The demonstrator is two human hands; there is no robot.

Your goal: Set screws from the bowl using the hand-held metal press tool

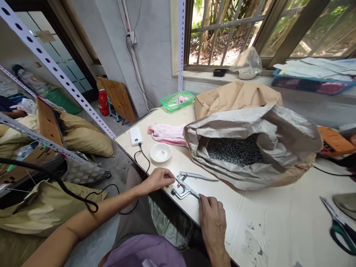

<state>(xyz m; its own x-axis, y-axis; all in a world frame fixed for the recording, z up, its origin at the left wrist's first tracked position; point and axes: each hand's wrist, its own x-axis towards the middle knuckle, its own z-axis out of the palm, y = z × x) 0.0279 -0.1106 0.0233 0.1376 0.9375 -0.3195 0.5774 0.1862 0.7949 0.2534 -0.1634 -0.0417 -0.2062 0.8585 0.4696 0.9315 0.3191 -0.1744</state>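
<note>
A pair of grey metal pliers with a C-shaped jaw, a spring and a small red piece lies on the table, its two handles spread apart. My right hand is closed with its fingertips on the end of the lower handle. Beside the jaw, my left hand pinches thumb and fingers together; whatever is between them is too small to make out. Behind that hand stands a white bowl with a small pale piece in it. A large grey-lined paper sack gapes open, showing many small dark metal pieces.
On the table are a white power bank with a black cable, a pink-striped cloth, a green basket, and scissors. An orange object sits at the right. Purple perforated posts rise at the left.
</note>
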